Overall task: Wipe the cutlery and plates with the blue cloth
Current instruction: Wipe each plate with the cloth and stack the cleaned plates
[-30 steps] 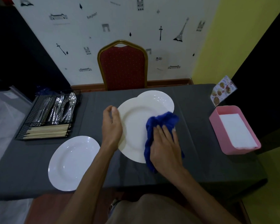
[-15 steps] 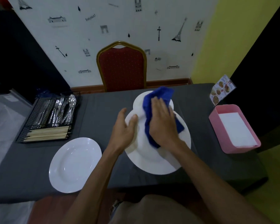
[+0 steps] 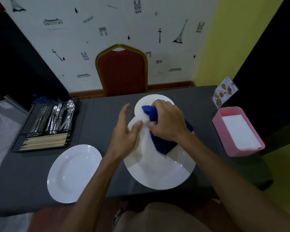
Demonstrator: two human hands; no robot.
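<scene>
At the plate edge, right hand grips blue cloth.

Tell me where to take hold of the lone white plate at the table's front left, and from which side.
Best take the lone plate by its near rim, coming from the front edge of the table, thumb on top, fingers under. It lies flat and face up with its broad rim close to that edge, while the cutlery basket crowds its far side.

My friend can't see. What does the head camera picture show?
A person's right hand grips a blue cloth on a white plate, with the left hand touching its rim. Another white plate and a black cutlery basket sit to the left.
</scene>
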